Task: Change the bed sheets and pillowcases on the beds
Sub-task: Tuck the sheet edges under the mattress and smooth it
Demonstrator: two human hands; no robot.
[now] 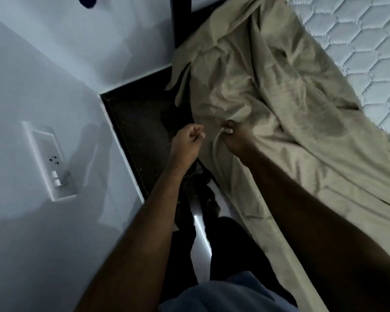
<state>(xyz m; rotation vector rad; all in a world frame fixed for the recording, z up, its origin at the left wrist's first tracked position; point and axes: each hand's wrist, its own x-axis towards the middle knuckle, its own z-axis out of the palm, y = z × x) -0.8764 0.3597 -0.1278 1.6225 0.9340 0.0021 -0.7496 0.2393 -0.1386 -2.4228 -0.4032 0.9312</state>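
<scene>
A beige bed sheet lies crumpled over the left side of a white quilted mattress, whose hexagon-stitched top shows bare at the upper right. My right hand grips a bunched fold of the sheet near the mattress's left edge. My left hand is beside it to the left, over the dark gap, fingers curled in a fist; it appears to hold nothing, apart from the sheet's edge.
A white wall with a recessed socket and switch panel runs close on the left. Between wall and bed is a narrow strip of dark floor. A dark bed post stands at the top.
</scene>
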